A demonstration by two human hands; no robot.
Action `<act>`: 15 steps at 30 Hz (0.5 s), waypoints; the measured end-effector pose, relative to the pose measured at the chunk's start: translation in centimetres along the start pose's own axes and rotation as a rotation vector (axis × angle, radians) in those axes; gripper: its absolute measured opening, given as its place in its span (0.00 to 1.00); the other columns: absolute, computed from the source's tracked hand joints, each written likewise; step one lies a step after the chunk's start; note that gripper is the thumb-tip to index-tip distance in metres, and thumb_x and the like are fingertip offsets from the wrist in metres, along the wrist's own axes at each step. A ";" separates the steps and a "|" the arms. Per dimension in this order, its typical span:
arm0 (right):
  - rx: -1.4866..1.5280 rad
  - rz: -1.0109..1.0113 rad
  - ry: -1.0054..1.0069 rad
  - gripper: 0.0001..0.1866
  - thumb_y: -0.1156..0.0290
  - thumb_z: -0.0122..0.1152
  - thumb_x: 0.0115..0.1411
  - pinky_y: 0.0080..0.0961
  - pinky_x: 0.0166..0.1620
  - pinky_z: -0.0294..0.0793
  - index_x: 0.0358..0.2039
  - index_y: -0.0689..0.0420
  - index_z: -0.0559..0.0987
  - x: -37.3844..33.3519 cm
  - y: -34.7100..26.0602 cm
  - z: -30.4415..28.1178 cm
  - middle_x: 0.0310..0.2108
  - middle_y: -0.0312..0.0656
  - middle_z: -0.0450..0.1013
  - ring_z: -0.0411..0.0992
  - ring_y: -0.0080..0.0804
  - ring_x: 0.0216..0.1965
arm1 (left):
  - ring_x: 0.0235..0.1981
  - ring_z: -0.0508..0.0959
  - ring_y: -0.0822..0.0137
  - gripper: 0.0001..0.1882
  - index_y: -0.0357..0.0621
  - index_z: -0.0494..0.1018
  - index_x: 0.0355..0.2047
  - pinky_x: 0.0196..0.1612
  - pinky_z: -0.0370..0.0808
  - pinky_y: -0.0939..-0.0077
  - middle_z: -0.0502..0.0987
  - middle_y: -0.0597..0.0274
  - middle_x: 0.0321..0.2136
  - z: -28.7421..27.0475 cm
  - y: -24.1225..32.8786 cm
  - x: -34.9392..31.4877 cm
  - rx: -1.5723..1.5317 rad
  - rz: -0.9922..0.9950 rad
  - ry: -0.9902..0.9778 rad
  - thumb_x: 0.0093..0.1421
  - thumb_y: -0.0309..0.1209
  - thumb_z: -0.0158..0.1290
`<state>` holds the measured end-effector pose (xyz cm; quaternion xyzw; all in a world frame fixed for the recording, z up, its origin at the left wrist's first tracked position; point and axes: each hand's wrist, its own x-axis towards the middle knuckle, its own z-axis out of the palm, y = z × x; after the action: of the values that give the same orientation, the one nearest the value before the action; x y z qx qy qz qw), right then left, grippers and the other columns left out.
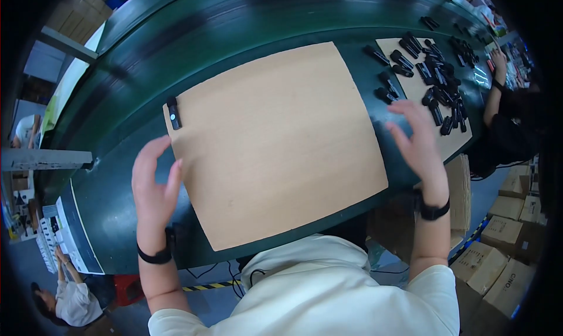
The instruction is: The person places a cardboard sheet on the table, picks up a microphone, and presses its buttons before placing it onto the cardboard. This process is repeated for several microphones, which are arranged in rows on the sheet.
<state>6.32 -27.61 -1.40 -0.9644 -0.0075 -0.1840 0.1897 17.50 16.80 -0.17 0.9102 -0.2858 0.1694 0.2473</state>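
Observation:
A large flat sheet of brown cardboard (275,148) lies on the dark green table in front of me. On its far left corner rests one small black tube-shaped device (174,116) with a pale round spot. My left hand (155,180) hovers by the sheet's left edge, just nearer than that device, with thumb and fingers apart and nothing between them. Off the right edge, my right hand (417,139) is raised with its fingers apart, also without anything in it. It is nearest to a loose heap of similar black devices (437,72). Their exact kind is too small to tell.
The heap lies partly on a second cardboard sheet (413,88) at the right. A co-worker's arm (497,83) reaches onto the table beyond it. Cardboard boxes (504,236) stand on the floor at right. A grey metal post (47,159) juts in at left.

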 end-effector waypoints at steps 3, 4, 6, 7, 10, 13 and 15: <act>-0.038 0.156 -0.026 0.14 0.75 0.65 0.55 0.31 0.51 0.70 0.42 0.60 0.77 0.8 4.5 0.4 0.42 0.46 0.73 0.72 0.43 0.46 | 0.49 0.77 0.51 0.18 0.37 0.75 0.46 0.53 0.72 0.63 0.78 0.49 0.47 -0.5 2.2 -1.4 -0.088 -0.025 0.000 0.53 0.21 0.59; -0.082 0.198 -0.046 0.13 0.75 0.65 0.55 0.30 0.50 0.70 0.42 0.61 0.77 1.0 5.2 0.8 0.40 0.46 0.73 0.72 0.42 0.45 | 0.49 0.77 0.51 0.18 0.36 0.75 0.46 0.53 0.72 0.63 0.78 0.49 0.47 -0.7 3.0 -1.9 -0.107 -0.034 0.004 0.52 0.21 0.59; -0.169 0.282 -0.088 0.13 0.74 0.65 0.55 0.29 0.48 0.71 0.41 0.61 0.77 1.1 6.0 1.2 0.38 0.45 0.72 0.72 0.40 0.42 | 0.48 0.77 0.51 0.18 0.36 0.75 0.45 0.53 0.72 0.64 0.78 0.48 0.47 -0.9 4.2 -2.8 -0.123 -0.043 0.007 0.52 0.20 0.59; -0.167 0.282 -0.088 0.13 0.74 0.65 0.55 0.29 0.48 0.71 0.41 0.61 0.77 1.1 6.0 1.1 0.38 0.45 0.72 0.72 0.40 0.42 | 0.48 0.77 0.51 0.18 0.35 0.75 0.45 0.53 0.72 0.64 0.78 0.48 0.46 -1.0 4.7 -3.2 -0.149 -0.062 0.017 0.52 0.20 0.59; -0.115 0.418 -0.128 0.12 0.76 0.65 0.54 0.27 0.45 0.71 0.40 0.61 0.76 1.3 5.9 1.0 0.37 0.42 0.73 0.71 0.33 0.40 | 0.48 0.78 0.51 0.17 0.34 0.75 0.44 0.52 0.72 0.63 0.78 0.46 0.46 -1.2 6.1 -3.9 -0.193 -0.101 0.038 0.51 0.19 0.58; 0.153 0.336 -0.052 0.12 0.78 0.65 0.54 0.25 0.44 0.71 0.39 0.61 0.76 0.6 3.1 0.3 0.36 0.39 0.73 0.71 0.28 0.39 | 0.48 0.78 0.51 0.17 0.33 0.75 0.43 0.53 0.72 0.61 0.77 0.44 0.46 -1.3 7.6 -4.8 -0.333 -0.102 0.054 0.50 0.20 0.59; 0.344 0.248 -0.005 0.12 0.80 0.64 0.53 0.25 0.44 0.71 0.39 0.62 0.76 -0.3 -0.6 -0.4 0.36 0.37 0.74 0.70 0.26 0.38 | 0.47 0.78 0.50 0.18 0.33 0.75 0.43 0.53 0.72 0.60 0.77 0.44 0.46 -1.2 8.7 -4.7 -0.380 -0.087 0.033 0.50 0.21 0.59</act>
<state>5.82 -27.18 -0.95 -0.9118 0.0796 -0.1531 0.3726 8.38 13.34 1.76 0.8559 -0.2687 0.1166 0.4263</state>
